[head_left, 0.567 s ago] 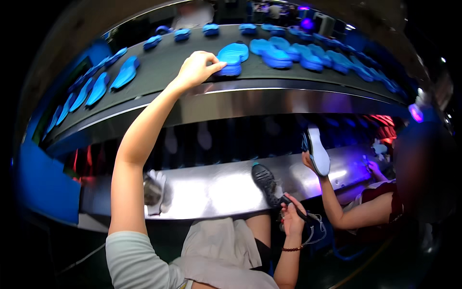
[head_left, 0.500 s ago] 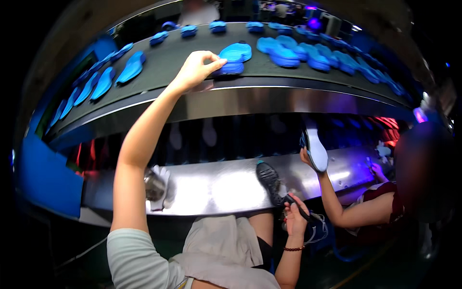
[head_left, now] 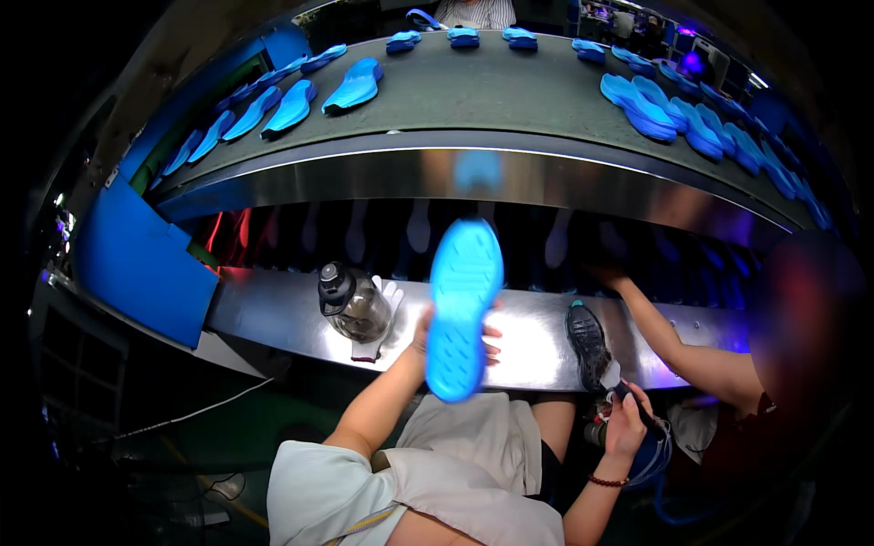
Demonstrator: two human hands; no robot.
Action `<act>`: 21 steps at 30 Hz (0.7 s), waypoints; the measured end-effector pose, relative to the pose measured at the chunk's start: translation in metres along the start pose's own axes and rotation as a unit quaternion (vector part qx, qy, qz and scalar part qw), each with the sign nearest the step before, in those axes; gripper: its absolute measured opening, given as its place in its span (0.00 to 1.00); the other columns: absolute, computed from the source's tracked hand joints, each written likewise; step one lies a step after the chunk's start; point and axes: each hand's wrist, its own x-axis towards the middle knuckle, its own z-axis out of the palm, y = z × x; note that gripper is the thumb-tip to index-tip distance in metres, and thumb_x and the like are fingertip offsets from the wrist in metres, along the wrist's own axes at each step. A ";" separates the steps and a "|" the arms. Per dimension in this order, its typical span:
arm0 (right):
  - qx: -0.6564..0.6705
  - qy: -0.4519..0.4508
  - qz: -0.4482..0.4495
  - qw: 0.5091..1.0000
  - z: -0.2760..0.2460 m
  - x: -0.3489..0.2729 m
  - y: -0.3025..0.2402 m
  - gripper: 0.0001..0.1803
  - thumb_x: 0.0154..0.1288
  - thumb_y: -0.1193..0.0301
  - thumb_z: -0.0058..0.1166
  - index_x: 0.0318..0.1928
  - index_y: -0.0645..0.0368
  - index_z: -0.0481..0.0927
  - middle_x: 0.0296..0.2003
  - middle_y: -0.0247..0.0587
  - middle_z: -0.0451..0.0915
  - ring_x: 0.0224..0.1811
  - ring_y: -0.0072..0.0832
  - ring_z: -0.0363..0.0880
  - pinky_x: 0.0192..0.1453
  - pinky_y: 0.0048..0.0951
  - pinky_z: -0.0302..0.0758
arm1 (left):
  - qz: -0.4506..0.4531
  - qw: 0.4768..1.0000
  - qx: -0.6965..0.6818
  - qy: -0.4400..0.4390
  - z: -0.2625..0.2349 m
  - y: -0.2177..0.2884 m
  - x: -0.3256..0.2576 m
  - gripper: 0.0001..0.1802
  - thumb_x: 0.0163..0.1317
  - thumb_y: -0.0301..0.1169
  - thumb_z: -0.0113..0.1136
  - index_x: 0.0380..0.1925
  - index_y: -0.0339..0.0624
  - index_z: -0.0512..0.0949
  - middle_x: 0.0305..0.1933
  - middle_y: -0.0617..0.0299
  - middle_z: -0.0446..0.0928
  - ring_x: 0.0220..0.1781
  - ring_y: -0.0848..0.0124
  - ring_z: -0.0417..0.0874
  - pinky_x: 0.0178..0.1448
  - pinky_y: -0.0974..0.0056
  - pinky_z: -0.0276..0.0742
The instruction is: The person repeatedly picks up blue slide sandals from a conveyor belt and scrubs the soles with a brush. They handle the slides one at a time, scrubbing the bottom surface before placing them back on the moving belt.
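A bright blue shoe sole (head_left: pixel 464 309) is held upright in front of me, its grooved face toward me. My left hand (head_left: pixel 422 335) is closed round it from behind, with fingertips showing at its right edge. Lower right, my right hand (head_left: pixel 628 424) is closed on the black handle of a brush (head_left: pixel 613 374) with a pale, flat head. The brush head lies at the near end of a black shoe-shaped piece (head_left: pixel 587 341) with a teal tip, which rests on the metal ledge (head_left: pixel 537 350).
A dark-lidded clear bottle (head_left: pixel 355 305) stands on the ledge by a white glove (head_left: pixel 391 296). Above runs a conveyor belt (head_left: pixel 492 91) carrying several blue soles (head_left: pixel 353 85). At right, a co-worker's arm (head_left: pixel 660 332) reaches under the belt. A blue panel (head_left: pixel 146 264) borders the left.
My left hand has lifted the blue sole off the belt and drawn it down toward me, turning it upright. The view has shifted, and the co-worker's hand has gone under the belt.
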 end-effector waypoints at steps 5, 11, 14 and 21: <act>0.042 -0.121 0.007 0.992 0.046 0.008 -0.011 0.14 0.54 0.79 0.48 0.42 0.70 0.71 0.43 0.55 0.74 0.48 0.36 0.72 0.58 0.34 0.66 | -0.080 0.962 0.137 0.224 -0.024 -0.060 0.016 0.38 0.55 0.51 0.52 0.60 0.42 0.55 0.51 0.49 0.70 0.54 0.57 0.71 0.59 0.52 0.65; 0.046 -0.120 0.088 0.988 0.074 0.015 0.005 0.14 0.52 0.81 0.48 0.42 0.71 0.73 0.40 0.54 0.75 0.45 0.37 0.74 0.56 0.33 0.65 | -0.056 0.990 0.024 0.130 0.016 -0.071 0.045 0.54 0.45 0.75 0.20 0.61 0.44 0.55 0.53 0.43 0.67 0.53 0.51 0.70 0.58 0.49 0.64; 0.004 -0.098 0.098 0.990 0.074 0.025 0.011 0.12 0.56 0.79 0.47 0.42 0.69 0.73 0.41 0.50 0.76 0.44 0.32 0.74 0.51 0.28 0.70 | -0.074 0.982 0.001 0.172 0.013 -0.072 0.043 0.55 0.44 0.75 0.15 0.59 0.42 0.58 0.51 0.41 0.68 0.51 0.50 0.71 0.55 0.49 0.67; -0.148 -0.015 0.075 0.986 0.089 0.049 0.011 0.10 0.54 0.78 0.52 0.38 0.69 0.77 0.35 0.43 0.79 0.36 0.21 0.75 0.42 0.19 0.70 | -0.080 0.984 -0.017 0.162 0.008 -0.089 0.042 0.52 0.48 0.72 0.13 0.56 0.43 0.61 0.48 0.45 0.70 0.50 0.54 0.72 0.56 0.50 0.65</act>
